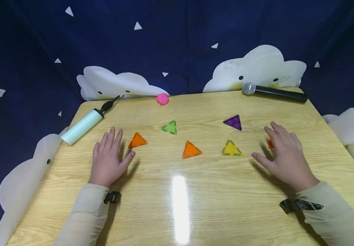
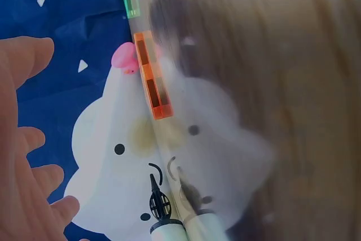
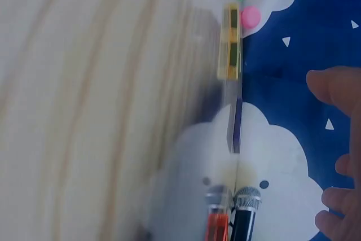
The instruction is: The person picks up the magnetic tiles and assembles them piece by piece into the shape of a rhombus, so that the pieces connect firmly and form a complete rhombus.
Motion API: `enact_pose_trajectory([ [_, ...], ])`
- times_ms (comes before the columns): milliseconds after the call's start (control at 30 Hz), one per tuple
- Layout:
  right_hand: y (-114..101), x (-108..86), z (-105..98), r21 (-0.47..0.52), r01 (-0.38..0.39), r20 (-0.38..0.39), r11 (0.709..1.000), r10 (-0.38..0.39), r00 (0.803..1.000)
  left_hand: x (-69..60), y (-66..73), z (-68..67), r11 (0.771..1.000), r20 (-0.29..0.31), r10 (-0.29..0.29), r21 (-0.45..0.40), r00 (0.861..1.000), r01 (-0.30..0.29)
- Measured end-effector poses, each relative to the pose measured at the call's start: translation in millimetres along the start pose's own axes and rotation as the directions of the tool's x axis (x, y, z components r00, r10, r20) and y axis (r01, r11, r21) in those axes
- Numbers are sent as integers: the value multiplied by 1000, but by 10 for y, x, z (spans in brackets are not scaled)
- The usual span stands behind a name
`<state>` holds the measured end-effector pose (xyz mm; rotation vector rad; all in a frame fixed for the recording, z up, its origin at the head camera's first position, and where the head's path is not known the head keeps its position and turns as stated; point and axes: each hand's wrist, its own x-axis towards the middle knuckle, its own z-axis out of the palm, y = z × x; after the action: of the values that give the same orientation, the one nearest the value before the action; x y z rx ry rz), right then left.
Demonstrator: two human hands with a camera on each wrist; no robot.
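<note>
Over the left part of the table my left hand (image 1: 108, 160) is spread with straight fingers and holds nothing. Just right of its fingers lies an orange triangular tile (image 1: 137, 140). My right hand (image 1: 283, 155), also spread and holding nothing, hovers over another orange tile (image 1: 270, 143), which it partly hides. Between the hands lie a green triangular tile (image 1: 170, 127), a middle orange tile (image 1: 191, 150), a yellow tile (image 1: 231, 148) and a purple tile (image 1: 233, 122). The left wrist view shows an orange tile (image 2: 152, 77) edge-on; the right one shows the yellow tile (image 3: 230, 43).
A pale blue hand pump (image 1: 82, 126) with a black nozzle lies at the table's back left. A small pink object (image 1: 162, 99) sits at the back edge. At the back right is a black microphone (image 1: 275, 93). A dark blue cloud-printed curtain (image 1: 177, 41) hangs behind the wooden table (image 1: 152, 205).
</note>
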<state>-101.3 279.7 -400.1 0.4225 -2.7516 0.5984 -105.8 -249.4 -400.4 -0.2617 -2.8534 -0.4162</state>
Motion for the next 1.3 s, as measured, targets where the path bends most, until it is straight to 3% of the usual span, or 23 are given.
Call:
enact_pose_trajectory([
  [300,-151,51,94,42,44,-6,998,-44,999,39,3,30,1000,6,-4,-22,1000,4],
  [500,-246,75,170,65,55,31,996,-57,998,57,14,43,999,5,-4,-33,1000,5],
  [1300,-715,226,526,206,42,83,978,-60,995,152,111,111,992,34,-26,-120,999,29],
])
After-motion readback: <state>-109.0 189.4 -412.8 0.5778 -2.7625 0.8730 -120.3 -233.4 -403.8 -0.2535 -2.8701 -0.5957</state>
